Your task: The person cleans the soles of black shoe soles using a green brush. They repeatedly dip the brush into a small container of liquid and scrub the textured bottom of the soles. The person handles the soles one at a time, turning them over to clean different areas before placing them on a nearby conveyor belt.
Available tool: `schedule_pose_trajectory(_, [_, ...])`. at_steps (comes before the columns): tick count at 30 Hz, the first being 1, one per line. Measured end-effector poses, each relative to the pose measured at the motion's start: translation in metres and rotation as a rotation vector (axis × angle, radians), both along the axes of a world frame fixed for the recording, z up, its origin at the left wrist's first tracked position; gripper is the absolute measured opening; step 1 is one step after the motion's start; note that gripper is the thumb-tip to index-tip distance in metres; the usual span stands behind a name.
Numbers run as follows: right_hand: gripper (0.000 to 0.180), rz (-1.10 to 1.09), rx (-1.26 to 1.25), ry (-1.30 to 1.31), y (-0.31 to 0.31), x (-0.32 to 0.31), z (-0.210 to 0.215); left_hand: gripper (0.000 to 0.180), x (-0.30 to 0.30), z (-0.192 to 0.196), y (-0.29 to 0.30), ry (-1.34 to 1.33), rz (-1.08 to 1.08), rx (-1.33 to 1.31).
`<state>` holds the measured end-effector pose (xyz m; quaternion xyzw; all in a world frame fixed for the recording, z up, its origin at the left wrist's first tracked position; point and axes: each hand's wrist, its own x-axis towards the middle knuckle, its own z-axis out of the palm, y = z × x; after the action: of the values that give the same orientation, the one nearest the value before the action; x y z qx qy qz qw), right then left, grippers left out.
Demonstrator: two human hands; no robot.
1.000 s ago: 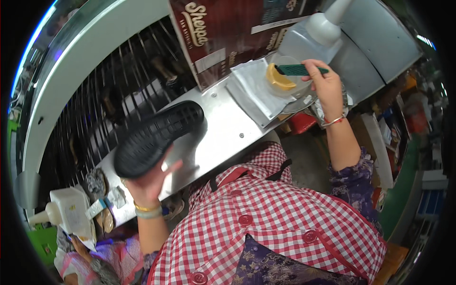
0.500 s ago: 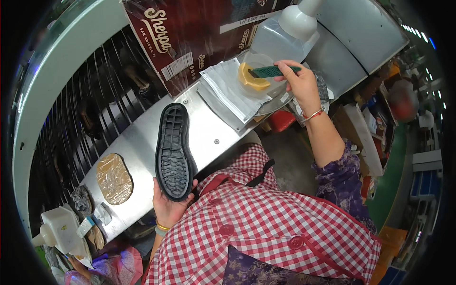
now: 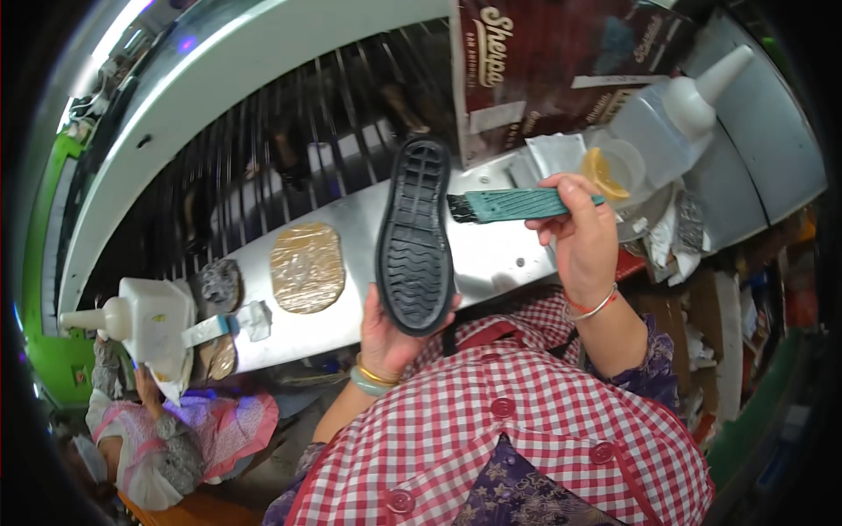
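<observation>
My left hand [image 3: 392, 337] grips the heel end of a black shoe sole [image 3: 416, 237] from below. The sole stands tilted up, its grid-patterned forepart away from me and its wavy heel part near. In my right hand [image 3: 583, 232] is a flat green-handled brush [image 3: 517, 204], pinched between thumb and fingers. Its dark bristles point left and lie at the sole's right edge; whether they touch it I cannot tell. Just beyond my right hand stands a translucent cup [image 3: 633, 162] with something yellow on its side.
A metal ledge [image 3: 351, 329] carries a plastic-wrapped oval pad [image 3: 307, 267] and a dark crumpled wad [image 3: 219, 285]. Nozzle bottles stand right [image 3: 671, 123] and left [image 3: 145, 320]. Behind are a dark red carton [image 3: 544, 79] and a rack of thin rods [image 3: 338, 96]. A co-worker [image 3: 180, 438] sits lower left.
My right hand has brought the brush from the cup leftward to the side of the sole. My left hand still holds the sole. The view has swung left, bringing a co-worker further into sight.
</observation>
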<state>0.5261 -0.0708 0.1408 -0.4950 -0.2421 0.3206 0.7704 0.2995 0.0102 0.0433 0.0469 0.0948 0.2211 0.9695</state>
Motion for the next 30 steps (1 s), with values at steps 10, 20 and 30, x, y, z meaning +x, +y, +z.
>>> schedule_pose_trajectory(10, [0.028,0.059,-0.033,-0.217,0.042,-0.042,0.003,0.083,-0.005,0.021,-0.012,-0.063,-0.031,0.153])
schedule_pose_trajectory(20, [0.022,0.183,-0.075,-0.209,0.034,-0.072,-0.006,0.08,-0.007,0.023,0.0,-0.082,0.019,0.221])
schedule_pose_trajectory(30, [0.02,0.268,-0.164,-0.269,0.018,-0.087,0.002,0.074,-0.004,0.014,0.01,-0.037,0.059,0.212])
